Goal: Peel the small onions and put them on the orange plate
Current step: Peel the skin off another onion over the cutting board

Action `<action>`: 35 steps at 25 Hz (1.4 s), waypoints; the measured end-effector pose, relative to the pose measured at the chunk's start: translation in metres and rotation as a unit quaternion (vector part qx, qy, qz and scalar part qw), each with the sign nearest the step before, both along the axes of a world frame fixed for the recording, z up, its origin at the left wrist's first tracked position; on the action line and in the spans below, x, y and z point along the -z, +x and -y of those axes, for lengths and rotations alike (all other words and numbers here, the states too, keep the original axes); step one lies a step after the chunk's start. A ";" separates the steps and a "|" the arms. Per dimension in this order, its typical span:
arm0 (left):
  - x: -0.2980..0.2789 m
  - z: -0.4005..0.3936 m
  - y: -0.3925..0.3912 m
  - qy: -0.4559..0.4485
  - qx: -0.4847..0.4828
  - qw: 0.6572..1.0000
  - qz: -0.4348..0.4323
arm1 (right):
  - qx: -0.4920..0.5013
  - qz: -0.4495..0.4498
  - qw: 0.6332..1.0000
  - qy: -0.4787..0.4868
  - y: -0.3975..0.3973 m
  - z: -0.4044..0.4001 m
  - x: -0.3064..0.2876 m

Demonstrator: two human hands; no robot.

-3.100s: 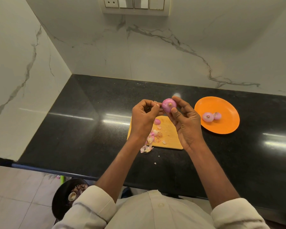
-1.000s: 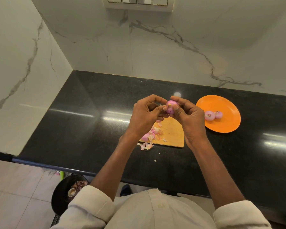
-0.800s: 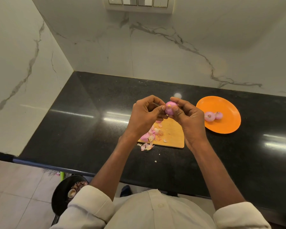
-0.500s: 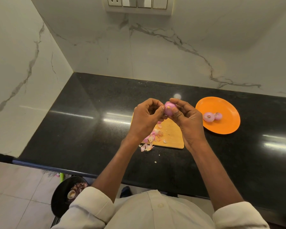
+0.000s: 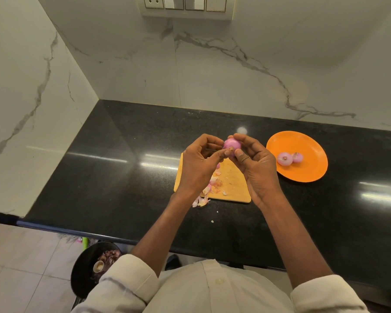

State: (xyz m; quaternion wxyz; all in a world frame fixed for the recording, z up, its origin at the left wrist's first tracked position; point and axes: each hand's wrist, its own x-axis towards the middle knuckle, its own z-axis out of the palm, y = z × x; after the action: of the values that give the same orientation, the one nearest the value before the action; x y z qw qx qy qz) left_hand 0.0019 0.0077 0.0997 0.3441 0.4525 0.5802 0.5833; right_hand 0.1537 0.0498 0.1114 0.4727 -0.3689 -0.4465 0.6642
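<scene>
Onion [image 5: 232,144] pinched between both hands, held up above the far edge of the cutting board [image 5: 231,185], clear of the desk [image 5: 113,177]. Right hand [image 5: 255,170] cupped round it from the right, fingers over the top and thumb pressed at its near side. Left hand [image 5: 200,164] curled in from the left, thumb tip at the onion's lower edge, seemingly picking at a bit of skin; whether a flake is actually caught there, cannot tell. Roughly round, so no real long axis to speak of.

Orange plate [image 5: 314,170] off to the right and slightly nearer, well apart from the board, closer to the right hand. Two peeled onions [image 5: 289,158] touching each other on its middle, with bare plate all round them. Nothing between the hands and the plate but open black desk. Probably a short carry rightward once the last skin is off.

Peelings [image 5: 209,188] heaped on the board's left side, some spilling over its near edge onto the desk. Dark bin [image 5: 86,269] down on the floor, left.
</scene>
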 end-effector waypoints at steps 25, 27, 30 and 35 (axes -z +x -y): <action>0.000 -0.003 0.000 -0.064 0.005 0.992 0.105 | -0.003 0.021 1.000 0.012 -0.003 0.003 -0.001; -0.002 -0.004 0.005 -0.068 -0.013 0.992 0.104 | -0.003 0.024 1.000 0.016 -0.004 0.004 -0.001; -0.001 -0.004 0.010 -0.060 -0.031 0.993 0.100 | -0.001 0.031 0.999 0.025 -0.004 0.005 0.001; 0.004 -0.002 0.013 -0.070 -0.052 0.990 0.110 | 0.004 0.045 0.999 0.021 -0.008 0.008 0.006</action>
State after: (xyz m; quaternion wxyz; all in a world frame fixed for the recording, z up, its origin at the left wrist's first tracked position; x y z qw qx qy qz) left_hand 0.0144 0.0097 0.0954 0.4058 0.3298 0.6008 0.6047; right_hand 0.1453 0.0417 0.1054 0.4623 -0.3902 -0.4802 0.6351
